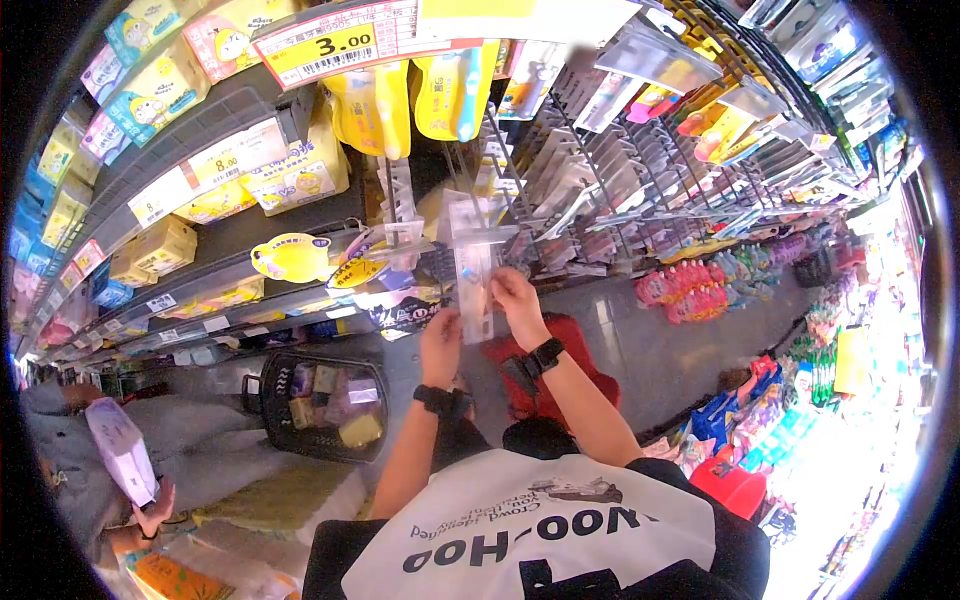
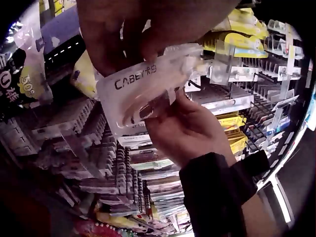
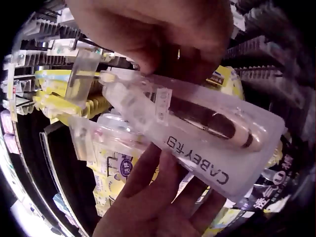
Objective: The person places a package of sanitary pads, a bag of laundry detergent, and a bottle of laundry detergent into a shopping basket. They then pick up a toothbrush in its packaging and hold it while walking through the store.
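Note:
A clear blister pack (image 3: 197, 133) printed CABEY, with a long slim item inside and a small white price sticker, is held up by both hands before the shelf. In the head view my left hand (image 1: 440, 347) grips its left edge, lower down. My right hand (image 1: 519, 308) pinches the opposite edge a little higher. The left wrist view shows the CABEY pack (image 2: 148, 94) between my left hand (image 2: 158, 29) at the top and my right hand (image 2: 192, 128) below. In the right wrist view my right hand (image 3: 158, 34) is uppermost, and left fingers (image 3: 163, 177) support the pack from below.
Yellow hanging packs (image 1: 372, 110) and a price sign (image 1: 335, 45) are above the hands. Hooks with packaged goods (image 1: 620, 180) fill the rack at right. A red object (image 1: 580, 365) is beneath the hands. At left are a black basket (image 1: 270, 400) and another person's hand (image 1: 155, 512).

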A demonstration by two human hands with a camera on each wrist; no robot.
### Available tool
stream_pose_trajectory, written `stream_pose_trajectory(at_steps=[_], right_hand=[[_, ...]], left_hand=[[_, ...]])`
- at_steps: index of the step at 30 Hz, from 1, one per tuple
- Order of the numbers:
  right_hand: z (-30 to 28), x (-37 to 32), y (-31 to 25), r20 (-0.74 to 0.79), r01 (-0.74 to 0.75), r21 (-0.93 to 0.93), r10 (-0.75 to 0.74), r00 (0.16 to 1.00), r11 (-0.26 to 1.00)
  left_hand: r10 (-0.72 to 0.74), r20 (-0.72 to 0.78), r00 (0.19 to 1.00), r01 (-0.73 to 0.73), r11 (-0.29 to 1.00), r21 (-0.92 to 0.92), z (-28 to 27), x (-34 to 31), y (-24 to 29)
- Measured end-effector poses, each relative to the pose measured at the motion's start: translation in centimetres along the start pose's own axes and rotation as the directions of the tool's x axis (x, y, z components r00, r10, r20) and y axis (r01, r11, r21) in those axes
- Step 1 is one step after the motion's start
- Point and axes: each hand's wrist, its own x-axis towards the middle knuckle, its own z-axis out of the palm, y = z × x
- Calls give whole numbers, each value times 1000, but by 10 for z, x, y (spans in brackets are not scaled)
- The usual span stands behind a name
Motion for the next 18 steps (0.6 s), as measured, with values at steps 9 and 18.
stream_pose_trajectory(at_steps=[9,18], right_hand=[[1,13,1,-68,-23,-106,16,998,994],[-66,-92,22,-34,3,-178,-9,999,984]], left_hand=[[250,-122,961,-214,946,245,7,30,-17],[313,-381,870,-231,941,246,22,104,-27]])
